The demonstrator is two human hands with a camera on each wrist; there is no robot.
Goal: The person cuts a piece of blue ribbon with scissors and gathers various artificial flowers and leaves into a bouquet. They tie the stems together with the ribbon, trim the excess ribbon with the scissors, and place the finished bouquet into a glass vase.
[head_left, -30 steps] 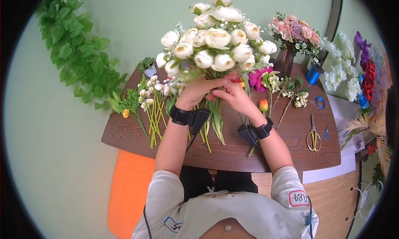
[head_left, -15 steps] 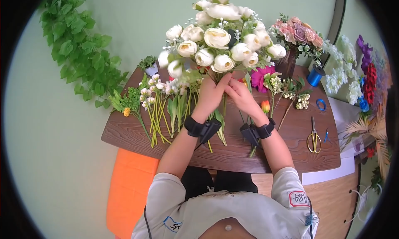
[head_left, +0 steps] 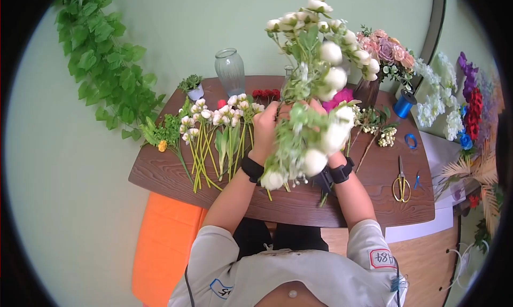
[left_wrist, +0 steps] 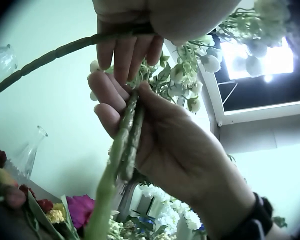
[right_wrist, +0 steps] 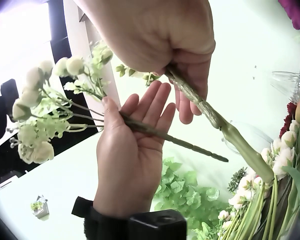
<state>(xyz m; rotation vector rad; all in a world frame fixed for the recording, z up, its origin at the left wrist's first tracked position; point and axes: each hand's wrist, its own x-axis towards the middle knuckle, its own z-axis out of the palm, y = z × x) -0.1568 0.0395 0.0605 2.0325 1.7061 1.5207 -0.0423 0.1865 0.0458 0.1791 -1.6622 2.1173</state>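
Observation:
White round-headed flowers on green stems fill both hands, in two bunches. In the head view, the upper white flower bunch (head_left: 330, 53) rises over the table's back, while the lower white flower bunch (head_left: 312, 160) leans toward the person, blurred. My left hand (head_left: 264, 133) pinches a thin dark stem (right_wrist: 182, 143) between thumb and palm, its fingers fairly straight in the right wrist view. Thick knobbly green stems (left_wrist: 121, 145) lie in my right hand (left_wrist: 175, 132), held under the thumb in the left wrist view. Blooms partly hide the right hand in the head view.
Pink-white flower stems (head_left: 230, 114) lie left on the wooden table (head_left: 165, 171). Behind stands a glass vase (head_left: 230, 72). At right are scissors (head_left: 401, 184), a blue ribbon spool (head_left: 404, 103) and a vase of pink flowers (head_left: 382, 50).
The white flowers, gathered upright in one mass before, are now in two bunches. One has tipped down toward the person. The glass vase behind has come into sight.

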